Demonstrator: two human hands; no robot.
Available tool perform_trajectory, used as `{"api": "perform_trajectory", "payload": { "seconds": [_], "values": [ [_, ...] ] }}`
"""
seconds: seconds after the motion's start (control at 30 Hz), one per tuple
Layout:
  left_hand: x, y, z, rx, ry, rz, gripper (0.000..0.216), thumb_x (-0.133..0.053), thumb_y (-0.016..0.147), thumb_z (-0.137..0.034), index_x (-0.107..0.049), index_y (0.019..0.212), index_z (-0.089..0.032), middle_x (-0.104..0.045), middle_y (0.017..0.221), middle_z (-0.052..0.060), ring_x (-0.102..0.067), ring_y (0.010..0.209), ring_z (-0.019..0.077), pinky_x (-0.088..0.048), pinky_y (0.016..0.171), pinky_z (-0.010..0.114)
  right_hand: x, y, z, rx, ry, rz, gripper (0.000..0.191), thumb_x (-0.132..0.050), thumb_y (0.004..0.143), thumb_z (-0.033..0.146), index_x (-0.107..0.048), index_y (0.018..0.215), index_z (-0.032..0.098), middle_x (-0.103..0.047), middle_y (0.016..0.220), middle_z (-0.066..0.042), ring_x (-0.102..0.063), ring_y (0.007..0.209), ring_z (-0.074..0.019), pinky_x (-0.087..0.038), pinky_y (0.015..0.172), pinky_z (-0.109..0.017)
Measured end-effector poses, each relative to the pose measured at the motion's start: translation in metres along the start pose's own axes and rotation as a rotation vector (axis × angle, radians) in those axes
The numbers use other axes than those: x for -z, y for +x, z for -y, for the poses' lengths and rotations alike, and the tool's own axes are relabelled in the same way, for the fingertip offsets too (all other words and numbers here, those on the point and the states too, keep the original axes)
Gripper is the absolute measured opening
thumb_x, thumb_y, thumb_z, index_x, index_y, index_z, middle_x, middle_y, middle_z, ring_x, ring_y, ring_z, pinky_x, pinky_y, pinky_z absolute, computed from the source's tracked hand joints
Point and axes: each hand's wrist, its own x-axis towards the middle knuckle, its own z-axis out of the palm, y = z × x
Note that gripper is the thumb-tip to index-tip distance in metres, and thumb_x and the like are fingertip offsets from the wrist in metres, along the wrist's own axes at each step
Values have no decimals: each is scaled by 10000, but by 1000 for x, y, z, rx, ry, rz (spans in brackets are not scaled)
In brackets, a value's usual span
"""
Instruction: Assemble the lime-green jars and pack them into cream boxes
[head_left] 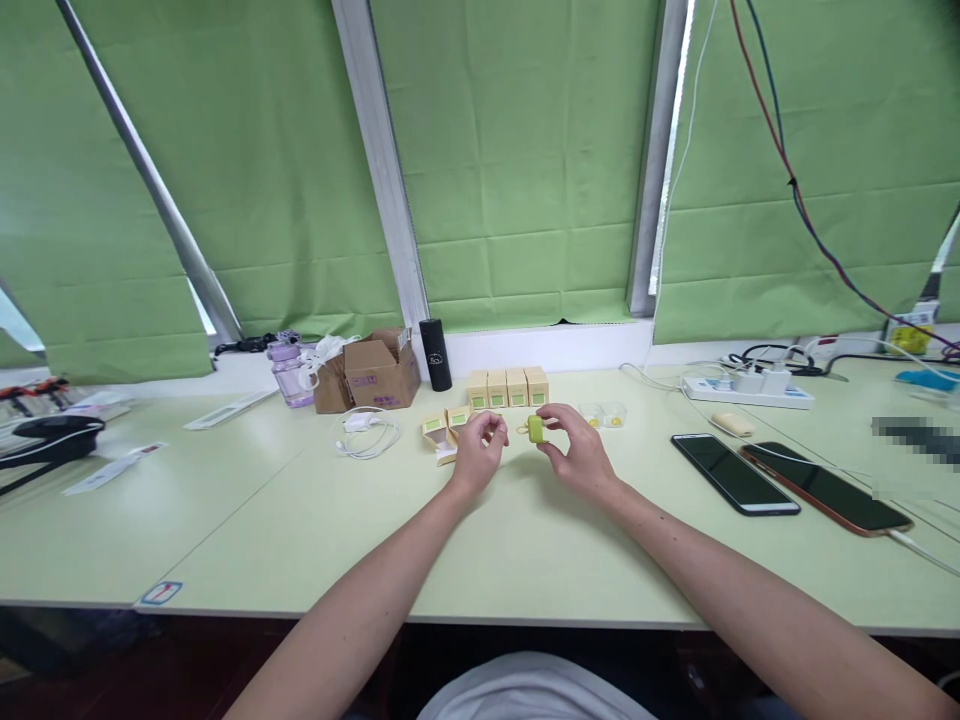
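My right hand (579,452) pinches a small yellow-green case (535,429) between thumb and fingers. A pale yellow loop (523,429) sticks out from the case on its left side. Just left of it, my left hand (481,452) has thumb and fingertips pressed together; whatever they may hold is too small to make out. Partly behind that hand stand two small cream boxes (433,424) with green-edged labels, and an open flap hangs at their front. Beyond both hands is a row of several similar boxes (517,388). A clear plastic tray (613,414) with small yellow pieces lies behind my right hand.
On the left are a cardboard box (375,378), a purple bottle (290,375) and a white charger with cable (360,422). A black cylinder (436,355) stands at the back. To the right lie two phones (735,474), a cream oval object (733,425) and a power strip (787,399).
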Motion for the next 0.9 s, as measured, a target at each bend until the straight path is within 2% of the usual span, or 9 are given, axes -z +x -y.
{"api": "perform_trajectory", "payload": {
  "seconds": [0.13, 0.27, 0.4, 0.5, 0.67, 0.9],
  "values": [
    [1, 1, -3, -12, 39, -59, 218, -568, 963, -314, -565, 774, -206, -616, 754, 23, -620, 775, 181, -489, 728, 309, 2, -1, 2, -3, -7, 21, 510, -613, 849, 97, -557, 1320, 286, -663, 1309, -94, -654, 1183, -292, -630, 960, -539],
    [2, -2, -9, -90, 138, -87, 196, -566, 982, -316, -584, 814, -215, -646, 849, 55, -598, 932, 228, -497, 843, 360, 3, -1, 6, 4, 6, 36, 532, -602, 838, 72, -543, 1323, 281, -656, 1266, -90, -650, 1144, -282, -614, 991, -547],
    [2, -6, -15, -204, 167, -53, 85, -592, 974, -282, -641, 1020, -231, -686, 1044, 86, -531, 1163, 273, -473, 1016, 434, 5, -1, 8, 51, 32, 52, 557, -596, 848, 56, -543, 1352, 286, -604, 1274, -105, -612, 1193, -289, -613, 985, -526],
    [2, -8, -18, -262, 184, 10, 264, -648, 939, -265, -624, 1201, -243, -675, 1219, 102, -459, 1284, 296, -449, 1074, 469, 5, 0, 10, 74, 10, 48, 561, -588, 883, 66, -547, 1392, 297, -575, 1289, -117, -615, 1200, -297, -609, 987, -538],
    [1, -10, -19, -290, 192, 77, 438, -717, 892, -265, -589, 1311, -258, -654, 1318, 118, -434, 1306, 326, -472, 1038, 482, 4, 0, 10, 105, 2, 53, 585, -583, 921, 89, -503, 1454, 317, -589, 1330, -124, -614, 1239, -309, -621, 989, -546],
    [1, -9, -17, -315, 201, 76, 408, -733, 880, -262, -635, 1276, -270, -687, 1276, 102, -459, 1299, 336, -426, 1118, 547, 3, 0, 8, 121, -4, 32, 508, -591, 966, 164, -473, 1443, 291, -631, 1314, -139, -653, 1189, -313, -659, 897, -527]
  ]
}}
